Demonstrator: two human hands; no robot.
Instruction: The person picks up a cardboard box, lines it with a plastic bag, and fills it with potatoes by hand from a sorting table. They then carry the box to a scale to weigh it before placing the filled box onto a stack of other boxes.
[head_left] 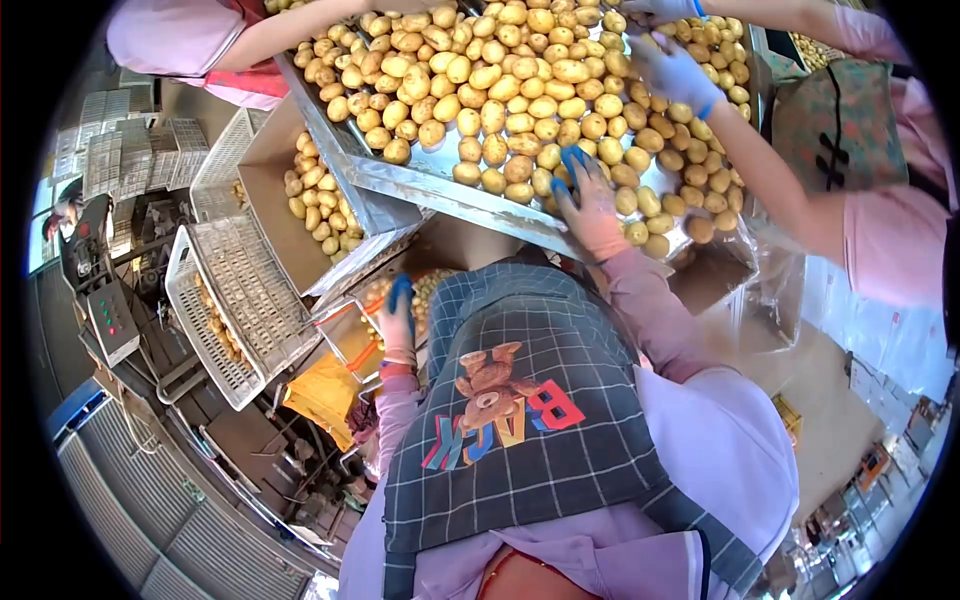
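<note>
Potatoes cover a metal sorting table with a raised rim. My right hand, in a pale glove with blue fingertips, reaches over the near rim. Its fingers are apart and touch potatoes at the table's edge. Lower down on the left, my left hand, gloved the same way, hangs beside my checked apron. Its fingers are stretched out, seen edge-on, with nothing visible in them. It is near an orange-and-white handle and above more potatoes, partly hidden by the apron.
On the right, a co-worker's gloved hand touches potatoes. Another person's arm reaches in from the upper left. A cardboard box with potatoes, a white plastic crate and a yellow bag stand left of me.
</note>
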